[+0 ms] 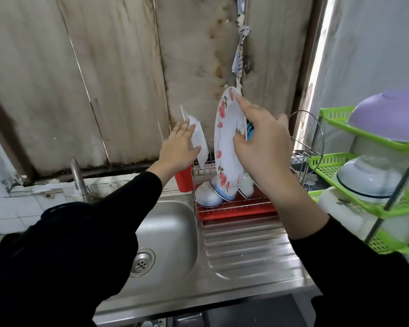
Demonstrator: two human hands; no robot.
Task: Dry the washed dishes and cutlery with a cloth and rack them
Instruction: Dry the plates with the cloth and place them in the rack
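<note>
A large white plate with red flowers (pixel 227 140) stands on edge above the wire dish rack (pixel 234 205). My right hand (pixel 262 140) grips its right rim, index finger on the upper edge and thumb on its face. A white rectangular plastic lid (pixel 198 140) stands upright at the rack's left end, and my left hand (pixel 178 147) holds it with fingers laid flat on its side and thumb under it. White bowls with blue rims (pixel 209 195) lie tipped in the rack over a red drip tray. No cloth is in view.
A steel sink (pixel 168 234) with tap (pixel 77 178) lies below left, and its ribbed drainboard (pixel 246 251) sits in front of the rack. A red cup (pixel 183 181) hangs on the rack's left side. A green plastic shelf (pixel 373 208) with a purple basin and white bowl stands at right.
</note>
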